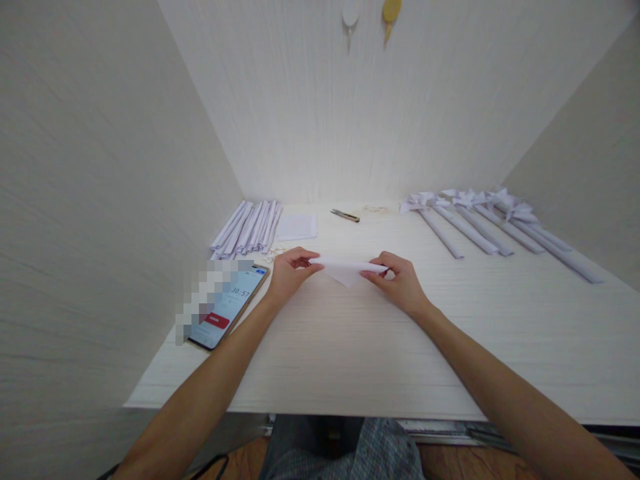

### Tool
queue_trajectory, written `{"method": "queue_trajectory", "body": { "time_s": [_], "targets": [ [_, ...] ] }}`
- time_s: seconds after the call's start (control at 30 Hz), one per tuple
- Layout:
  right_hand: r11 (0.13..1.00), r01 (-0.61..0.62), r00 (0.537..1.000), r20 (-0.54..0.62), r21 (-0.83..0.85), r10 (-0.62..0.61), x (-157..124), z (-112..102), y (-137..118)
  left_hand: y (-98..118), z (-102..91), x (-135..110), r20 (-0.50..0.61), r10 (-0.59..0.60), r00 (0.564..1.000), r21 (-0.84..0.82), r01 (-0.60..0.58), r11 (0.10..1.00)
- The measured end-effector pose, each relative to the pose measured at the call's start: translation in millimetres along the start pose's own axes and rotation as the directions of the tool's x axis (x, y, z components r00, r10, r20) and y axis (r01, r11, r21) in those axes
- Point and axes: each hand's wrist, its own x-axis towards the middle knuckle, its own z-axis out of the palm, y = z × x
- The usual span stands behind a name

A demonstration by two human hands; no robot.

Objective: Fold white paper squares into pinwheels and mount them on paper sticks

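Note:
A white sheet of paper (345, 270), partly rolled or folded, lies on the white desk (350, 360) between my hands. My left hand (289, 272) pinches its left end with curled fingers. My right hand (400, 280) grips its right end the same way. One corner of the sheet points down toward me.
A bundle of rolled paper tubes (249, 229) lies at the back left, with a flat stack of paper (297, 227) beside it. A small cutter (345, 215) lies at the back. Several finished paper sticks with frilled tops (480, 223) lie at the right. A phone (227, 305) showing a timer rests at the left.

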Motion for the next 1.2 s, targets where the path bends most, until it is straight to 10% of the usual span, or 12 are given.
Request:
{"method": "queue_trajectory", "body": {
  "time_s": [0.63, 0.83, 1.2],
  "targets": [
    [0.97, -0.065, 0.985, -0.139, 0.236, 0.099, -11.5, 27.3, -20.6, 22.2, 41.9, -28.8, 0.386, -0.121, 0.915, 0.27, 0.013, 0.963],
    [0.976, -0.028, 0.963, -0.257, 0.214, 0.084, -15.6, 35.8, -25.2, 31.2, 57.8, -41.9, 0.436, -0.201, 0.877, 0.018, 0.214, 0.977],
    [0.858, -0.205, 0.955, -0.097, 0.472, 0.282, -11.8, 34.4, -23.2, 23.4, 56.2, -39.2, 0.512, -0.343, 0.788, -0.292, 0.535, 0.793]
  ]
}}
